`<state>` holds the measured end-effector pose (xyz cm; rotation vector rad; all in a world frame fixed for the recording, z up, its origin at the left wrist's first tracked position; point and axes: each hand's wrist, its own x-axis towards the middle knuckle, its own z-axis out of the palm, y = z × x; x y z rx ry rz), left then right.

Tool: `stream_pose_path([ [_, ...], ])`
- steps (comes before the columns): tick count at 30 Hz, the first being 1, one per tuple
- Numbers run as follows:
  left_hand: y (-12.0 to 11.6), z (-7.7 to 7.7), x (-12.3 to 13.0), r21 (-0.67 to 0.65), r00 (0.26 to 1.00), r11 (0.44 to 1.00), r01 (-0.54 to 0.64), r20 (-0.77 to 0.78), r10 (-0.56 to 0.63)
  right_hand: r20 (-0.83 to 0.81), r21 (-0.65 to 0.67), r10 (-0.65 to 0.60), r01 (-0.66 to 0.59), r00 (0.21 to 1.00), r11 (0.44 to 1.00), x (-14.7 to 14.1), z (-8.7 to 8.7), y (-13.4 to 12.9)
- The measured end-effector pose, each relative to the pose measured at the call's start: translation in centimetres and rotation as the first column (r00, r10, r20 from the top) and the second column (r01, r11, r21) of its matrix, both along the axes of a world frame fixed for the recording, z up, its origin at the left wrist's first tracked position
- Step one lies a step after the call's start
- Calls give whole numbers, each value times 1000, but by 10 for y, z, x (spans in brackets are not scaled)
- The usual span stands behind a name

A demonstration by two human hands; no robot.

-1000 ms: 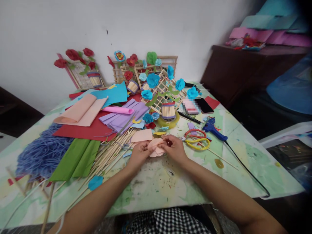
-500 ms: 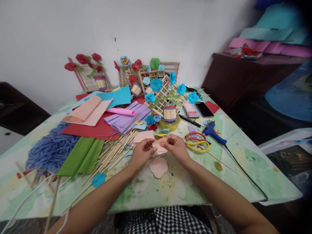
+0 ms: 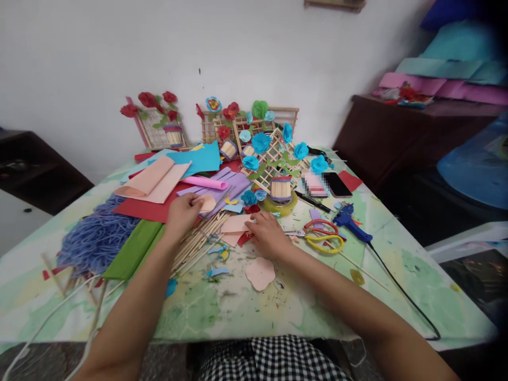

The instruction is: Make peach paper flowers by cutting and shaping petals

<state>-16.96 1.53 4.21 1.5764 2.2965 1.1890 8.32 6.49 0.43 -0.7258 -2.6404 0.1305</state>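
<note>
Left hand (image 3: 182,217) pinched nearly closed, a pink cutout (image 3: 208,203) is held by its edge near the sticks (image 3: 195,244); right of them, paper (image 3: 234,225) is touched by the loosely curled right hand (image 3: 270,236), grip unclear. Likely light and easily creased, the cutout is best taken by its rim.

Passage runs between the forearms (image 3: 137,296) from the table's (image 3: 238,317) front edge; a pink cutout (image 3: 260,273) intrudes. Yarn (image 3: 97,233) obstructs the left side, scissors (image 3: 306,232) and glue gun (image 3: 352,223) the right. Clearance behind the lattice (image 3: 273,159) appears slight.
</note>
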Motion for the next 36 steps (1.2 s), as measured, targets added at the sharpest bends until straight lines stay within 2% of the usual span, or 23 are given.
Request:
stream_pose_path([
  [2,3,-1,-18,-107,985,993,-41,-172,23,81,79,-4,-3,997,997,-9,-5,4],
  [4,3,-6,-28,-168,963,982,-86,-266,39,105,125,-2,-11,994,992,-12,-9,7],
  [7,2,-13,-32,-226,940,965,-130,-338,48,66,174,2,-14,998,985,-3,-11,10],
  [11,1,-21,-31,-263,922,949,-171,-382,60,-2,193,-45,44,999,980,23,-9,7],
  [14,0,-23,-27,-210,890,963,-168,-453,56,-95,171,-111,126,989,977,41,-7,3],
  [17,-2,-18,-14,-48,842,992,-120,-534,76,-198,134,-163,191,967,972,53,-3,-4],
  [18,-5,-15,-6,9,840,996,-93,-536,83,-226,126,-174,206,958,970,57,-2,-8],
  [20,-13,-10,18,64,852,996,57,-523,-15,-269,136,-185,227,945,964,65,0,-17],
  [22,-27,-8,50,59,823,950,308,-517,-235,-292,181,-172,230,941,956,75,0,-30],
  [23,-36,-9,68,38,770,896,442,-528,-358,-299,209,-162,230,940,950,81,-1,-36],
  [24,-46,-12,86,-23,687,827,562,-544,-482,-303,234,-155,231,940,944,88,-3,-42],
  [26,-65,-22,119,-183,459,637,749,-550,-698,-295,262,-157,237,943,935,103,-8,-53],
  [27,-72,-28,133,-253,369,559,789,-533,-762,-284,264,-165,243,944,933,111,-12,-57],
  [28,-79,-34,145,-307,308,510,804,-518,-798,-271,259,-178,250,946,933,118,-15,-61],
  [30,-85,-46,160,-355,240,470,808,-531,-813,-250,237,-209,269,946,934,132,-22,-66],
  [32,-85,-54,164,-374,212,467,801,-552,-806,-235,202,-237,285,943,937,143,-26,-70],
  [34,-79,-57,160,-380,205,485,788,-581,-788,-227,166,-257,297,939,940,150,-29,-72],
  [36,-71,-55,152,-377,233,541,752,-615,-753,-229,143,-262,299,937,943,153,-30,-76],
])
